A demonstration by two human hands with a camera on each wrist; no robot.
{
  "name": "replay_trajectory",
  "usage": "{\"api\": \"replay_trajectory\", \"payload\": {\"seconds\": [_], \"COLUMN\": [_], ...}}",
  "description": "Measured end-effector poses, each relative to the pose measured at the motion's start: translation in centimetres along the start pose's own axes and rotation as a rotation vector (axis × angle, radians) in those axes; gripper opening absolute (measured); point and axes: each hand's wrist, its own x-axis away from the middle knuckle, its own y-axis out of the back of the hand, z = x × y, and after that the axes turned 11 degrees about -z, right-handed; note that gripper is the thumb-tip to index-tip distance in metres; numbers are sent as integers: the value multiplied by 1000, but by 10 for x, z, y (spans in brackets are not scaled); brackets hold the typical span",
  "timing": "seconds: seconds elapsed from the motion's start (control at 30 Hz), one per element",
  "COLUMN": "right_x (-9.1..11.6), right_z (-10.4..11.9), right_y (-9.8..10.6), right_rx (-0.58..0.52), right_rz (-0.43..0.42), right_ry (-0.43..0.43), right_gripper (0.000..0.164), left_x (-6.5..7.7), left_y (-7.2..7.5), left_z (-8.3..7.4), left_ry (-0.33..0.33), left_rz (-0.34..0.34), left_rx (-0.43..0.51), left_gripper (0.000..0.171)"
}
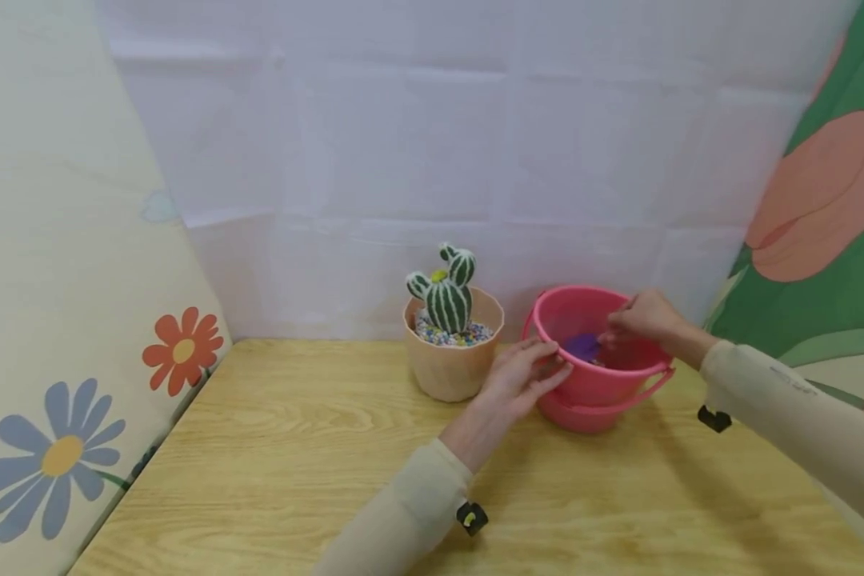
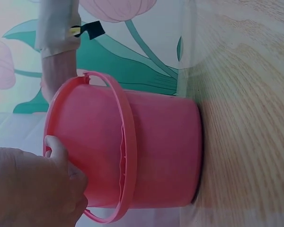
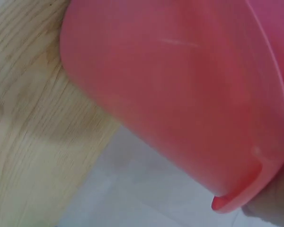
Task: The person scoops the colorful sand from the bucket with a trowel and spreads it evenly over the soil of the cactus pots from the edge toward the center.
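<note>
A pink plastic bucket point(image 1: 583, 392) stands upright on the table, its handle hanging down against the near side. My left hand point(image 1: 522, 372) grips the bucket's near-left rim; in the left wrist view that hand point(image 2: 35, 187) has its fingers bent at the rim. My right hand point(image 1: 641, 320) reaches over the right rim into the bucket, fingers curled at a purple object point(image 1: 583, 346) inside. Most of that object is hidden by the hand and the bucket wall, so its kind is unclear. In the right wrist view the bucket's outer wall point(image 3: 170, 90) blocks sight of the fingers.
Left of the bucket stands a peach flowerpot point(image 1: 442, 368) with a striped cactus point(image 1: 449, 306) in coloured pebbles. Behind the wooden table point(image 1: 295, 464) hangs a white cloth point(image 1: 403, 144). Flower-printed panels point(image 1: 65, 280) flank both sides.
</note>
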Motion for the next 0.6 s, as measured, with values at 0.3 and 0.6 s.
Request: {"api": "replay_trajectory", "payload": {"seconds": [0.3, 0.6], "right_x": [4, 14], "right_z": [-7, -7], "right_y": [1, 3], "right_rx": [12, 77], "right_rz": [55, 48], "right_ry": [74, 144], "right_gripper": [36, 38], "left_x": [-2, -2], "left_y": [-1, 0], "left_z": [-1, 0], "left_ry": [12, 26], "left_rz": [1, -7], "left_rx": [16, 15], "left_gripper": [15, 21]}}
